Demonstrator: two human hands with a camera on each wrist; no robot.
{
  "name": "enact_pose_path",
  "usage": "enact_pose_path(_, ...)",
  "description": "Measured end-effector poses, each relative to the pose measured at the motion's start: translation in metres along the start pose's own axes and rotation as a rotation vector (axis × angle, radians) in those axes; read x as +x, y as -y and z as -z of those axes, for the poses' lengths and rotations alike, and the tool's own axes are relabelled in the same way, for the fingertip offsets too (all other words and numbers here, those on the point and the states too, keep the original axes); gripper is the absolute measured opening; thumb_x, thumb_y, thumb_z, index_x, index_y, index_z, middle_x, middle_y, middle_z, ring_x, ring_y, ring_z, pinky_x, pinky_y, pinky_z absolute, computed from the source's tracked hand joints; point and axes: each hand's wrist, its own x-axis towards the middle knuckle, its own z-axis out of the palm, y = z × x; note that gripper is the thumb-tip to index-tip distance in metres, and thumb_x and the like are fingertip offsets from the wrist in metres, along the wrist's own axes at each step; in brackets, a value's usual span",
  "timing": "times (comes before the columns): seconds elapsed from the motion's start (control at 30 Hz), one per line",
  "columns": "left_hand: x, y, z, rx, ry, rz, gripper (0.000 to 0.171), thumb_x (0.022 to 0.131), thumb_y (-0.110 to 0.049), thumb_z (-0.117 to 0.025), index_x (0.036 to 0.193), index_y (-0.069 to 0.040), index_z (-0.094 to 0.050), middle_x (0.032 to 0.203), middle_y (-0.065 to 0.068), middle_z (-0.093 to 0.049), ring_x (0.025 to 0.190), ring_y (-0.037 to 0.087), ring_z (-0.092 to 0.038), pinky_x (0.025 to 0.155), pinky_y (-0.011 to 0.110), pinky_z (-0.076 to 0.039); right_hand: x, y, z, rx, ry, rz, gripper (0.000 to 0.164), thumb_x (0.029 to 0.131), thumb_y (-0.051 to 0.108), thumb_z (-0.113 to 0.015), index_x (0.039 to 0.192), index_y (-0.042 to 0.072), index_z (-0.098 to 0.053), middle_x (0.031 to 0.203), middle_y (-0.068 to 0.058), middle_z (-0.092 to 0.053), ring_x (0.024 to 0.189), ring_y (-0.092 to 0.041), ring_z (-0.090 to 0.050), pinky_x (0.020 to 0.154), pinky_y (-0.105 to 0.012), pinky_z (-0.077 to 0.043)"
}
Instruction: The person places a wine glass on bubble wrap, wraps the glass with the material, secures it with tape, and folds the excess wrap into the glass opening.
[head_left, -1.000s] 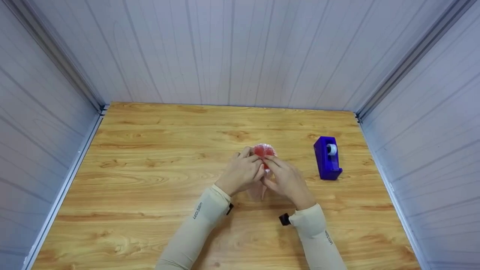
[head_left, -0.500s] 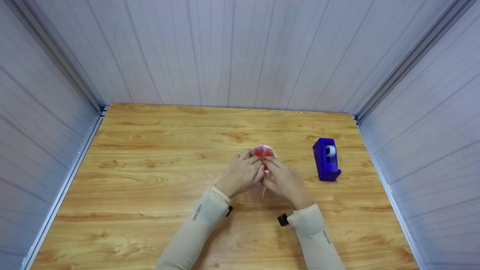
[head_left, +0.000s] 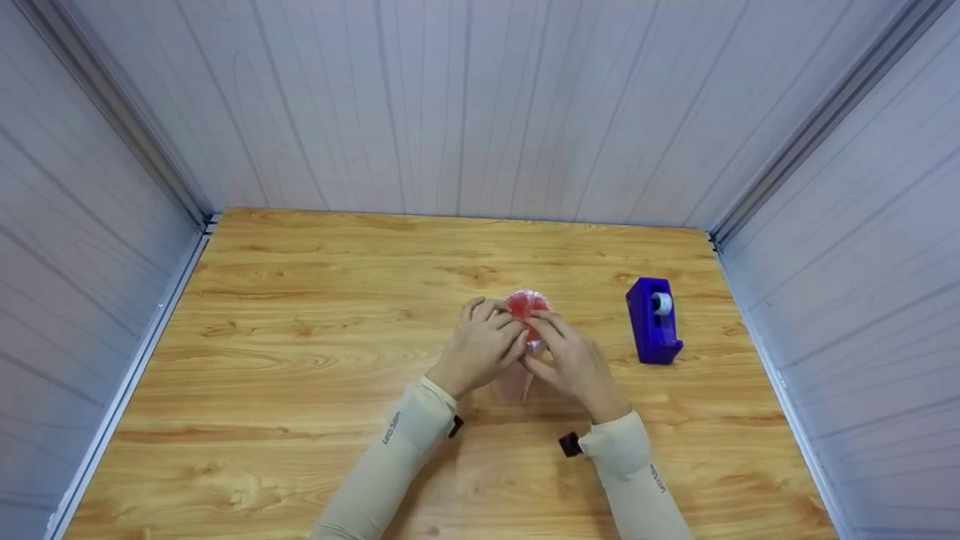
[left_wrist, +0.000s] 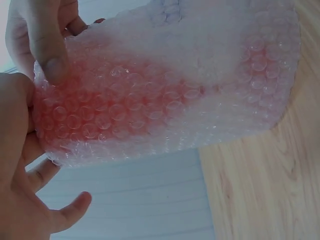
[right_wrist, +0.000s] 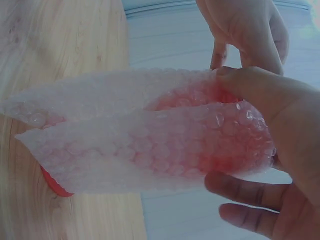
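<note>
Both hands meet over a red object (head_left: 519,304) rolled in clear bubble wrap (left_wrist: 200,120). The object's own kind is hidden by the wrap. My left hand (head_left: 484,346) holds the far end of the roll from the left, little finger sticking out in the left wrist view. From the other side, my right hand (head_left: 576,364) grips the same end, its thumb (right_wrist: 250,85) on top and fingers beneath in the right wrist view. There an edge of the wrap lies lengthwise along the roll, and a bit of red (right_wrist: 56,184) peeks out below the near end.
A blue tape dispenser (head_left: 654,321) with a roll of clear tape (head_left: 661,304) stands to the right on the wooden tabletop (head_left: 315,300). Pale panel walls (head_left: 450,105) enclose the table at the back and both sides.
The fingers of my left hand have risen and spread slightly at the far end of the roll. My right hand and the wrapped object stay almost where they were.
</note>
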Motion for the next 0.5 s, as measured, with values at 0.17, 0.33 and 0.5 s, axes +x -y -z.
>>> enact_pose_path(0.17,-0.002,0.001,-0.002,-0.063,-0.08,-0.029,0.022,0.101,-0.023,-0.058,0.097,-0.009,-0.074,0.099,0.003,-0.073,0.112,0.028,-0.059,0.099,0.059,-0.043,-0.001,-0.001,0.003,0.044,-0.046,-0.013,0.053,0.087,0.024,-0.08,0.133,0.005,-0.062,0.132,-0.014,-0.058,0.104,-0.026,-0.066,0.078,-0.039,-0.058)
enact_pose_path(0.33,-0.004,0.001,0.0,-0.12,-0.129,-0.003,0.02,0.098,-0.021,-0.063,0.108,-0.007,-0.074,0.106,0.006,-0.071,0.114,0.031,-0.058,0.1,0.06,-0.042,-0.003,0.002,0.008,0.065,-0.065,-0.055,0.052,0.092,0.028,-0.075,0.136,0.005,-0.059,0.132,-0.013,-0.057,0.109,-0.026,-0.064,0.085,-0.038,-0.056)
enact_pose_path(0.5,-0.011,-0.005,0.013,-0.098,-0.133,0.081,0.03,0.097,-0.024,-0.063,0.119,-0.003,-0.068,0.119,0.012,-0.065,0.119,0.033,-0.054,0.105,0.057,-0.039,-0.008,0.008,0.017,0.033,-0.103,-0.068,0.054,0.094,0.03,-0.072,0.138,0.003,-0.057,0.13,-0.013,-0.059,0.113,-0.028,-0.062,0.093,-0.042,-0.053)
